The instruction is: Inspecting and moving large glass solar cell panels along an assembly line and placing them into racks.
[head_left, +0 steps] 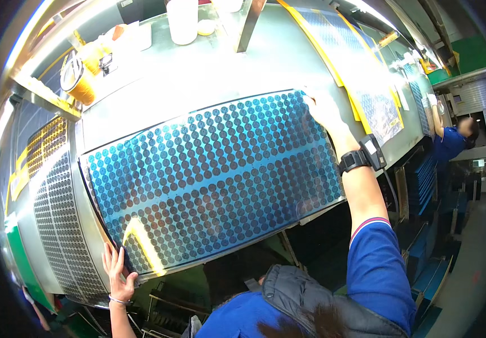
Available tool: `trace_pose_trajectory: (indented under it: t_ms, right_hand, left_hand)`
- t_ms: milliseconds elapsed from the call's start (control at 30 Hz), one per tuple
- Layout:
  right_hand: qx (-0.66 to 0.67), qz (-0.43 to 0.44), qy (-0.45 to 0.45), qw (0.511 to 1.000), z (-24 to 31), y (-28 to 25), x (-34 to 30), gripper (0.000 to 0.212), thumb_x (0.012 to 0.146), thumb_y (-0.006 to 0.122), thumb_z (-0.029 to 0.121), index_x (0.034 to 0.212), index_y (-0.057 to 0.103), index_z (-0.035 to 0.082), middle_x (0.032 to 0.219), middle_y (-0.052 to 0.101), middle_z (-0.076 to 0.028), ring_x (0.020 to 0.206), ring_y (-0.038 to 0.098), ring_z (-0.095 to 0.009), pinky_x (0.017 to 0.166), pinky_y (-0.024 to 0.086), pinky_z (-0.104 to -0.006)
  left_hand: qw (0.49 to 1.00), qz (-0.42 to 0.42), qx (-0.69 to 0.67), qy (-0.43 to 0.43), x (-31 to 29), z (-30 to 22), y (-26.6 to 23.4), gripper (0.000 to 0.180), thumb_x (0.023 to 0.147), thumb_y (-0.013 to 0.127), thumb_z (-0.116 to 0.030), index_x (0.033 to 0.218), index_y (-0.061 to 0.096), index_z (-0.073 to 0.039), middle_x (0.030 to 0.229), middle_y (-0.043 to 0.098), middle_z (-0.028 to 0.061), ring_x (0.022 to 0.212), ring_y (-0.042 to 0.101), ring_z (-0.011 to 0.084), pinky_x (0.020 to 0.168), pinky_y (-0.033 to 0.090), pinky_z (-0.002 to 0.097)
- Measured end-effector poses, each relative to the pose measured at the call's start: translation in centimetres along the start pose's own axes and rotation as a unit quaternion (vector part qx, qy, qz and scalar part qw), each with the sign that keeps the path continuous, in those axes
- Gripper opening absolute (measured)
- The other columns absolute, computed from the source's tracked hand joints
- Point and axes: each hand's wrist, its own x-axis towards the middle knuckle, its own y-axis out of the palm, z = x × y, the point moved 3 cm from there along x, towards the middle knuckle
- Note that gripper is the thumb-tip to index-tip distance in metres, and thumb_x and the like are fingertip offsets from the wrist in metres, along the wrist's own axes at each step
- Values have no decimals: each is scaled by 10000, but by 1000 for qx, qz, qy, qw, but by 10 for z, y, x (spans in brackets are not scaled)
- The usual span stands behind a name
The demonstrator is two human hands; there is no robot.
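Observation:
A large blue translucent sheet [215,180] with rows of dark round patterns lies tilted across the pale worktop in front of me, with a plain band across its middle. At its near left corner is my left hand [119,279], fingers spread along the left edge and thumb at the near edge. My right hand [323,110] reaches to the far right corner, its fingers closed on the sheet's edge; glare washes out their detail. A black strap with a small device [361,159] is on my right wrist.
Left stands another dotted panel [60,219], beyond it a yellow dotted one [47,141]. An orange roll [79,81] and white cylinder [182,22] are at the back. Yellow-edged sheets [361,73] lie far right. Near a distant bench is another person [451,141] in blue.

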Motion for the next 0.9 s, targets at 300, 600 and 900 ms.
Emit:
trace_pose_trajectory:
  t_ms: [300, 600, 900]
  right_hand:
    - [-33, 8, 49, 998, 6, 5, 0, 387, 976, 470, 259, 1347, 523, 358, 982, 519, -201, 940, 578, -343, 891, 481, -416]
    - [-130, 46, 79, 987, 25, -4, -2, 419, 946, 463, 196, 1333, 537, 341, 1099, 532, -178, 1015, 580, -319, 895, 490, -413]
    - [-235, -76, -114, 962, 49, -1, -2, 440, 807, 527, 185, 1241, 592, 153, 1169, 569, -90, 1138, 492, -250, 1010, 358, -456]
  left_hand:
    - [1000, 0, 9, -6, -2, 1, 2, 800, 687, 696, -183, 1414, 415, -4, 1525, 269, 243, 1459, 136, 374, 1182, 62, 488]
    - [1000, 7, 16, -6, -3, -1, 1, 821, 678, 699, -190, 1424, 406, -13, 1529, 261, 241, 1461, 138, 370, 1180, 64, 485]
    - [978, 23, 204, 17, -20, -11, 9, 659, 889, 553, -246, 1464, 318, -24, 1536, 303, 134, 1440, 239, 293, 1166, 69, 526]
